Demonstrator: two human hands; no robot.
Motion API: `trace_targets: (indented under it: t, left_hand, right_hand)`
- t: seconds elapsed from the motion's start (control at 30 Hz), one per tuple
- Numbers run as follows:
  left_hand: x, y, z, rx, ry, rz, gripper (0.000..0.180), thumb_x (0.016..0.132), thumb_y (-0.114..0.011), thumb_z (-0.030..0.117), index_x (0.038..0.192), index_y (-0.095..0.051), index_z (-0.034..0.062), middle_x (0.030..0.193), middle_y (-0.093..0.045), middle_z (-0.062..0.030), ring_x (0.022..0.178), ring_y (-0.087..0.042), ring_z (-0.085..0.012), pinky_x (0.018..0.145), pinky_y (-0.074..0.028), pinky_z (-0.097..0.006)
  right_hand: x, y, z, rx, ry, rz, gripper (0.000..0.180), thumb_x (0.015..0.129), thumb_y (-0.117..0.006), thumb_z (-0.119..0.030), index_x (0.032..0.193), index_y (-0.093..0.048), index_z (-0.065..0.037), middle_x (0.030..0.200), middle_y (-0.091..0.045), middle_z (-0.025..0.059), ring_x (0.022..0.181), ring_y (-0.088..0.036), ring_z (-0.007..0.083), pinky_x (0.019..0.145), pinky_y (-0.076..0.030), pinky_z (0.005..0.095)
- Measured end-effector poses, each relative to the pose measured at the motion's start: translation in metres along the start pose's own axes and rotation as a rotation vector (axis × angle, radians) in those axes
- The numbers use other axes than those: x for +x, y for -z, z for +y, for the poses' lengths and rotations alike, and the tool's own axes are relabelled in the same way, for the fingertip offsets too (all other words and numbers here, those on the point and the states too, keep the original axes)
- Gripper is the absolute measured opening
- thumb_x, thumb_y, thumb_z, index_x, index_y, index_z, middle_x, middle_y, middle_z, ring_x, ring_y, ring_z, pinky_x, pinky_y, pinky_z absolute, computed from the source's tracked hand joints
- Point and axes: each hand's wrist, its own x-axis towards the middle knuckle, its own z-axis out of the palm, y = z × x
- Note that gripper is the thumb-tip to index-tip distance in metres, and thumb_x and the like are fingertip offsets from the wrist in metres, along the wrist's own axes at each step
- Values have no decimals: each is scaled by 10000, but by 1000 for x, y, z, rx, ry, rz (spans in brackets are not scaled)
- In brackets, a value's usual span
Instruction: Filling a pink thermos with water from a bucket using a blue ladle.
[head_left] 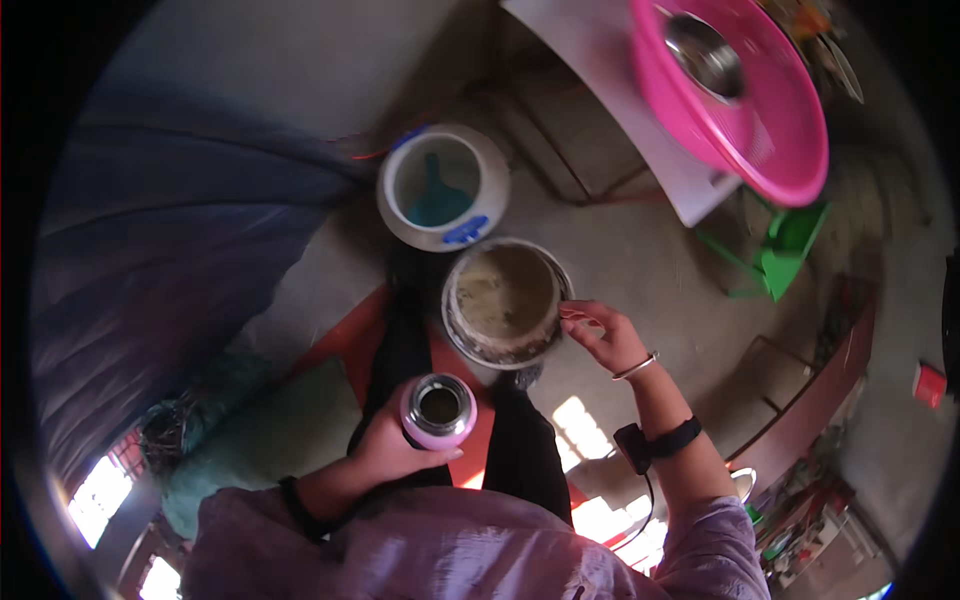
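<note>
"Where's the pink flask [439, 412]?"
"In the left grip [392, 447], clasped around its body, mouth up."
"And the right grip [612, 340]?"
"At the pot [490, 352]'s rim; whether it's closed, I can't tell."

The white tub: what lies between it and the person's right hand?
In the head view, a round pot with a pale rim lies between the white tub and the right hand.
</note>
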Motion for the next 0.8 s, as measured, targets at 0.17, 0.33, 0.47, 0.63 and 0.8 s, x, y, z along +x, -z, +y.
trace_targets:
  t: [0.17,0.33,0.47,0.63,0.8]
  left_hand:
    - [13,91,-38,-136,110,59,850,603,-901,243,1289,-451,19,1191,-580,-117,1118,-574,-221,959,-456,-348]
    - [6,162,-67,-59,410,184,842,579,-904,258,1260,-463,33,1156,-596,-113,1062,-605,-224,915,-492,-356]
    - [9,190,-84,-131,390,241,816,584,-905,241,1249,-478,37,1149,-597,-95,1046,-606,-200,912,-491,-347]
    - [17,201,-97,-185,418,197,837,586,-909,212,1279,-470,44,1173,-583,-81,1087,-584,-185,925,-480,-346]
    - [25,201,-111,-358,403,234,873,593,-905,211,1311,-434,51,1248,-527,-92,1149,-539,-203,978,-438,-366]
  right_hand:
    - [170,-76,-61,-448,262,-51,223,844,-669,-174,1036,-691,-63,984,-668,152,927,-654,287,829,-507,354]
    - [323,-154,-64,-842,218,-200,237,841,-633,-204,1042,-693,-95,1038,-667,136,980,-637,333,852,-513,393]
    - [395,-190,-36,-1202,-147,-300,232,849,-592,-169,1041,-689,-82,1131,-643,136,1083,-613,306,908,-498,407]
    - [420,-207,5,-1248,-338,-255,280,852,-554,-119,1116,-640,-85,1254,-583,135,1215,-536,286,989,-454,397]
    - [452,-213,38,-1516,146,-413,321,861,-547,-156,1170,-630,-126,1289,-569,57,1284,-462,242,1096,-327,419]
